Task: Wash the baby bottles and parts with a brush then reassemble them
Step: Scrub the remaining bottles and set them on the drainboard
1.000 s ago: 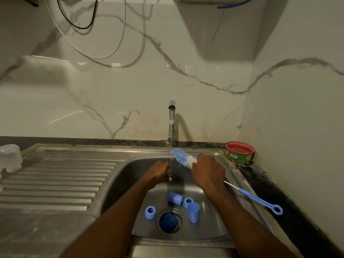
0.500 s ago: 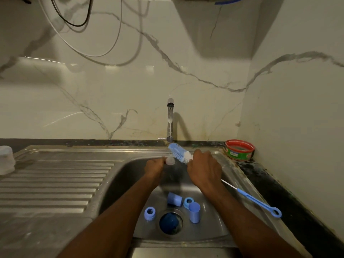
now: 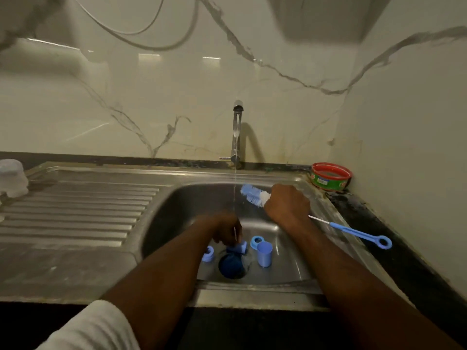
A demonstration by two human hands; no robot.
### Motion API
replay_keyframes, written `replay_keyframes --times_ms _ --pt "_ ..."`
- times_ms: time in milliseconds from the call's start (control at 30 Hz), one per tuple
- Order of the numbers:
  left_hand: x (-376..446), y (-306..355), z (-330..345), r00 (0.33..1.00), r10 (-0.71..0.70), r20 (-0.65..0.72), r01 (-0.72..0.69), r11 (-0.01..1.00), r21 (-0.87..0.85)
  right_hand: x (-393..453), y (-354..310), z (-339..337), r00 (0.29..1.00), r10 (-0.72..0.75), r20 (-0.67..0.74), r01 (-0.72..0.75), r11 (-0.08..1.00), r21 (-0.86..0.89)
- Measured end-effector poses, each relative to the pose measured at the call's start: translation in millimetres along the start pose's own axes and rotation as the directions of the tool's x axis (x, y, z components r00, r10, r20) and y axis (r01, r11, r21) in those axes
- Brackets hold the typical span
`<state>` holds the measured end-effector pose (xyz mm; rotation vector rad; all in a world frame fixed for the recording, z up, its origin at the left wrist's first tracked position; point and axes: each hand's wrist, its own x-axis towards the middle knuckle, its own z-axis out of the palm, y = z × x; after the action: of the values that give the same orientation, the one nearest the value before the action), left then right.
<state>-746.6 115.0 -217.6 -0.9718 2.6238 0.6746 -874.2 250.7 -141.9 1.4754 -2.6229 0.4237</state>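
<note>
Your right hand (image 3: 286, 204) grips the brush (image 3: 255, 195) near its bristles, handle trailing behind your wrist over the sink (image 3: 177, 198) rim. Your left hand (image 3: 225, 229) reaches down low at a blue cap (image 3: 237, 248); grip blurred, cannot tell. Just right of it: a ring (image 3: 257, 241) and a cup (image 3: 264, 253). Water runs from the tap (image 3: 237, 132).

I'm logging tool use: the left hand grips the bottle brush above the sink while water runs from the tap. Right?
Not quite: the head view shows the right hand gripping the bottle brush above the sink, with water running from the tap.
</note>
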Motion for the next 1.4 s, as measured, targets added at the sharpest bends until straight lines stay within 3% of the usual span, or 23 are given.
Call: replay_keyframes --times_ms 100,200,367,633,767,833,867,933,1000,1067,1100,1200,1333,1400 --pt "3 12 9 0.986 0.138 0.097 -0.146 0.985 0.088 2 1 0 1.0 -0.012 0.009 0.012 1.0 0.01" --pt "11 23 15 0.987 0.128 0.093 -0.15 0.947 0.284 4 0 2 1.0 -0.017 0.014 0.017 1.0 -0.019" --pt "19 35 23 0.985 0.157 0.074 -0.17 0.786 0.594 5 2 6 0.999 -0.02 0.044 0.022 0.998 -0.056" --pt "26 41 37 0.986 0.168 0.009 -0.12 0.667 0.735 5 4 5 0.999 -0.011 0.048 0.013 0.999 -0.042" --pt "26 32 23 0.981 0.138 -0.137 -0.06 0.886 0.459 7 7 5 1.0 -0.003 0.027 0.004 1.0 -0.022" --pt "26 18 11 0.933 0.097 -0.346 -0.042 0.985 0.165 8 8 4 1.0 0.013 -0.003 -0.013 1.0 -0.001" --pt "26 11 6 0.875 0.027 -0.483 -0.048 0.998 -0.03 7 7 4 1.0 0.02 -0.024 -0.019 1.0 0.017" --pt "23 0 -4 0.692 -0.238 -0.681 -0.109 0.899 -0.424 7 5 2 0.997 0.029 -0.067 -0.025 0.998 0.057" --pt "22 -5 -10 0.586 -0.484 -0.65 -0.219 0.678 -0.702 6 0 -1 0.993 0.031 -0.111 -0.021 0.996 0.089" --pt "21 -5 -16 0.592 -0.56 -0.58 -0.341 0.478 -0.809 6 -6 -2 0.988 0.018 -0.156 -0.001 0.994 0.106" --pt "20 -2 -20 0.592 -0.57 -0.57 -0.382 0.425 -0.821 6 -8 -2 0.985 0.009 -0.174 0.012 0.993 0.115" --pt "17 9 -22 0.589 -0.584 -0.558 -0.447 0.34 -0.827 6 -12 -2 0.986 -0.032 -0.166 0.053 0.991 0.121" --pt "20 20 -20 0.658 -0.538 -0.527 -0.502 0.209 -0.839 7 -13 0 0.989 -0.068 -0.132 0.084 0.989 0.121" --pt "23 19 -24 0.658 -0.535 -0.53 -0.517 0.191 -0.834 8 -12 0 0.986 -0.072 -0.151 0.093 0.987 0.135"
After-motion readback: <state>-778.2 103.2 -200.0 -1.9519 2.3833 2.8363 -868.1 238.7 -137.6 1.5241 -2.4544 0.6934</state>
